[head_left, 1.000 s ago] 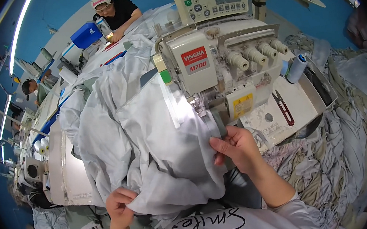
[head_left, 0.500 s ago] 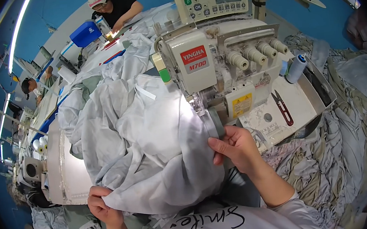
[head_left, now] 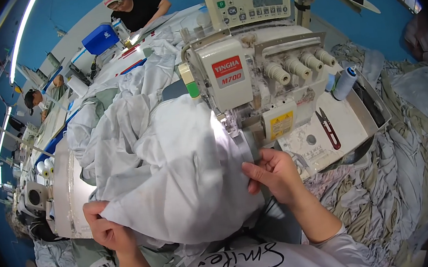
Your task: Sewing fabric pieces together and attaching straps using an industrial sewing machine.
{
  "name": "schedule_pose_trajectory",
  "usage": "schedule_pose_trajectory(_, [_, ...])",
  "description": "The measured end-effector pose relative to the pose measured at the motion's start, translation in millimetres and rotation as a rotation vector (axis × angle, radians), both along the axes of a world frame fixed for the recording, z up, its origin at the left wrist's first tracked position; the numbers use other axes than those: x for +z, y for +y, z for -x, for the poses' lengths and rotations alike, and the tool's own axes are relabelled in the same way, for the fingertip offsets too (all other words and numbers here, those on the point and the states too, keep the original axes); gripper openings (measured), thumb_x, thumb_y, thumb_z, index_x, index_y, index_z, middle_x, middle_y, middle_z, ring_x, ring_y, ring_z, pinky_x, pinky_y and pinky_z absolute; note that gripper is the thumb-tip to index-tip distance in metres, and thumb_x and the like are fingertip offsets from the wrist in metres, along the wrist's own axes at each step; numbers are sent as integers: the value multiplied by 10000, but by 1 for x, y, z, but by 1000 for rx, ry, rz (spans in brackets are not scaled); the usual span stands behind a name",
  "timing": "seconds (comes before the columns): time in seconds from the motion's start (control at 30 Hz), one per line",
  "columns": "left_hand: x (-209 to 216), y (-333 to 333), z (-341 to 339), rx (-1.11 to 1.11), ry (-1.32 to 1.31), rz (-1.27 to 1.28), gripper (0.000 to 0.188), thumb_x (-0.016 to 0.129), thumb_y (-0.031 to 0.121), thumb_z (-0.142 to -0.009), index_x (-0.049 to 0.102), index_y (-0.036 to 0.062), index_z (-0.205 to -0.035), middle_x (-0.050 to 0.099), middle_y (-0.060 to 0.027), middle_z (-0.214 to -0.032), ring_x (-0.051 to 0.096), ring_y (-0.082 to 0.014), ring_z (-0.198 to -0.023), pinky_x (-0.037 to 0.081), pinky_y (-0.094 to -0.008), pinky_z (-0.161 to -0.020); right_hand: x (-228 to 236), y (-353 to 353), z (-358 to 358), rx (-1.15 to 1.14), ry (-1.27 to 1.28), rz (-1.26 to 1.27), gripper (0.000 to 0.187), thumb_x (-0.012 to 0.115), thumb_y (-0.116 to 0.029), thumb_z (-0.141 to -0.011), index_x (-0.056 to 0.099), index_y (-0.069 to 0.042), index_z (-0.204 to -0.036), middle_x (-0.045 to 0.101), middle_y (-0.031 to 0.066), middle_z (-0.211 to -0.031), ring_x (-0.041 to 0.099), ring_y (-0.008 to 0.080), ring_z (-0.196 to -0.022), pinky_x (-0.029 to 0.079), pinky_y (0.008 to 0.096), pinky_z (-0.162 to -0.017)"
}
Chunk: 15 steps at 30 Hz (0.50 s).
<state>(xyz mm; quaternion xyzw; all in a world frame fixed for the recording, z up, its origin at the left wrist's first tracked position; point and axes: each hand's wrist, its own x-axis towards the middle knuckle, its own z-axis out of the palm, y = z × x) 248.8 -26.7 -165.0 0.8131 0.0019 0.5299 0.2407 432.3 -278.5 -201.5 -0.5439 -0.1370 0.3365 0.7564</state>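
Pale grey fabric (head_left: 178, 188) is draped over the front of an overlock sewing machine (head_left: 229, 75), its right edge running up to the lit needle area. My left hand (head_left: 110, 227) pinches a corner of this fabric and holds it out to the left. At the right edge, just below the machine's foot, my right hand (head_left: 274, 176) grips the fabric between thumb and fingers, along a darker grey-green strip (head_left: 250, 148). Between the two hands the cloth hangs in a loose sag. The needle itself is too small to make out.
Thread snips (head_left: 328, 128) with dark red handles lie on the machine's right side plate, near a blue thread spool (head_left: 345, 84). Heaped garments (head_left: 384, 189) fill the right side. A control panel (head_left: 248, 5) tops the machine. Across the table a person (head_left: 138, 11) works at another machine.
My left hand has moved left and slightly up, pulling the fabric corner outward and smoothing its folds. A white strip on the fabric is no longer visible. My right hand has barely moved.
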Motion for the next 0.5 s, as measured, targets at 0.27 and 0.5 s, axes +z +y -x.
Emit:
schedule_pose_trajectory(0.27, [22,10,-36,70,-117,8,218,582,78,-819,421,61,-674,478,-67,-817,439,-172,-745,352,-264,-727,-1,0,-1,19,-20,-7,151,625,-118,-834,548,11,-842,583,48,-595,568,102,-488,466,214,-467])
schedule_pose_trajectory(0.5, [55,34,-79,15,-272,-33,176,513,-21,-829,413,54,-705,512,-88,-905,484,-153,-813,380,-245,-764,2,1,1,-19,-32,29,150,626,-119,-834,547,8,-831,573,33,-569,558,98,-464,462,209,-448])
